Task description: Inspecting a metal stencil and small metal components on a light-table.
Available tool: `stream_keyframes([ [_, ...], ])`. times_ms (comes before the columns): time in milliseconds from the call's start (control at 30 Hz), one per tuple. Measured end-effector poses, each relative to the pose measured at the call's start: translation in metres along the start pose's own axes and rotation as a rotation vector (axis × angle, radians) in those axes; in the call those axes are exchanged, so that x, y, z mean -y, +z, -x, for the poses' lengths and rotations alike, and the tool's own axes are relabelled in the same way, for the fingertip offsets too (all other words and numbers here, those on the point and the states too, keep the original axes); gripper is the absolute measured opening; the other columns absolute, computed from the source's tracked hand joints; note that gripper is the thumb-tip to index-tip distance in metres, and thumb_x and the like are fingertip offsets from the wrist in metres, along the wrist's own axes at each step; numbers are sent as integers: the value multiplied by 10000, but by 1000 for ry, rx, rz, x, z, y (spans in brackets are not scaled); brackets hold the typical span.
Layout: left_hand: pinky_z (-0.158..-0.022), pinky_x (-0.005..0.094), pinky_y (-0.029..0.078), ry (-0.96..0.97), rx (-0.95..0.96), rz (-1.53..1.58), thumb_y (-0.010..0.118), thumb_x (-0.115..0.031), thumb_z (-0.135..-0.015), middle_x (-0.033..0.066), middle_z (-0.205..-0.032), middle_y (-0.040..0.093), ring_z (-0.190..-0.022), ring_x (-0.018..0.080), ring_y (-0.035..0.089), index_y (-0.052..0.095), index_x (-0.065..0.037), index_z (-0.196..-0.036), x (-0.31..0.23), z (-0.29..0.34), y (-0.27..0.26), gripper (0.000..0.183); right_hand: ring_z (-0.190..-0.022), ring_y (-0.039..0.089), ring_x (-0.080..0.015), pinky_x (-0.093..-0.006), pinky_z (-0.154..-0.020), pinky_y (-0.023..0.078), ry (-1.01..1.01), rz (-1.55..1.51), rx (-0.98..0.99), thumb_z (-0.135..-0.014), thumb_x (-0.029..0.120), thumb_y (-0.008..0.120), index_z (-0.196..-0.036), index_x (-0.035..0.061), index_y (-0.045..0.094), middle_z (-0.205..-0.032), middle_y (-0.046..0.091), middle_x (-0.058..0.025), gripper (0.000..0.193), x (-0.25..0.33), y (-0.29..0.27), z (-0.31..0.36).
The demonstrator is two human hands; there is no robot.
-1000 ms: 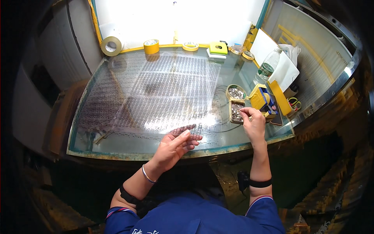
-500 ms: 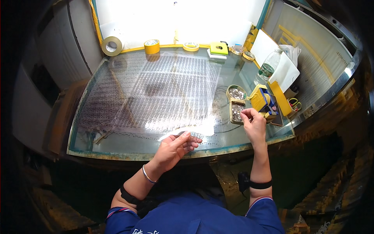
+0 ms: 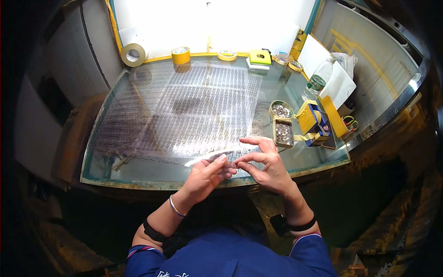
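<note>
My left hand (image 3: pixel 203 181) is closed at the table's near edge, its thumb pressing a small piece of clear film with dark marks (image 3: pixel 225 153) against the fingers. My right hand (image 3: pixel 268 171) meets it there, thumb and a fingertip pinched at the film's right end while another finger points out to the left. Whatever lies in that pinch is too small to make out. Under and beyond the hands, large clear sheets with rows of dark print (image 3: pixel 203 101) overlap on the glass table (image 3: pixel 295 164). Whether the film piece is joined to them, I cannot tell.
Right of the sheets sit a round tin (image 3: pixel 281 109) and a square tin (image 3: pixel 283 133) of small shiny pieces. Beside them stand a blue-and-yellow tape dispenser (image 3: pixel 314 122) and a plastic bottle (image 3: pixel 320 78). Tape rolls (image 3: pixel 180 55) and a yellow-green hole punch (image 3: pixel 260 57) line the back.
My right hand has moved left from the square tin to the film at my left fingertips. My left hand has stayed nearly in place, still holding the film.
</note>
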State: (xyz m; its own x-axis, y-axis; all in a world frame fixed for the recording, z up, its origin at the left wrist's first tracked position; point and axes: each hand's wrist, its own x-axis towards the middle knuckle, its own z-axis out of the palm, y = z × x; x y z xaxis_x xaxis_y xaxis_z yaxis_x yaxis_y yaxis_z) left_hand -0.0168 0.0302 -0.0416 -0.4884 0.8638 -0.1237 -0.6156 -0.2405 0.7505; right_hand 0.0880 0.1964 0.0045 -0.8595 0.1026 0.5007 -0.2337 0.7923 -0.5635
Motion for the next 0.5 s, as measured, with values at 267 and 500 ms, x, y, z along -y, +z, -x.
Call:
stream_keyframes([
  [267,-789,281,482,-9,5,2,498,-211,-939,126,-997,634,-864,150,608,556,1,-1073,0,0,2,258,-1120,470,-247,-365,-943,332,-6,11,-47,-692,46,712,-902,155,719,-1176,564,-87,237,-2,-8,10],
  [500,-798,285,478,-8,14,1,493,-210,-941,130,-1003,634,-875,151,608,553,2,-1081,-1,0,3,261,-1088,490,-254,-370,-920,343,-38,29,-91,-646,24,733,-888,165,715,-1156,571,-92,281,-4,-3,14],
])
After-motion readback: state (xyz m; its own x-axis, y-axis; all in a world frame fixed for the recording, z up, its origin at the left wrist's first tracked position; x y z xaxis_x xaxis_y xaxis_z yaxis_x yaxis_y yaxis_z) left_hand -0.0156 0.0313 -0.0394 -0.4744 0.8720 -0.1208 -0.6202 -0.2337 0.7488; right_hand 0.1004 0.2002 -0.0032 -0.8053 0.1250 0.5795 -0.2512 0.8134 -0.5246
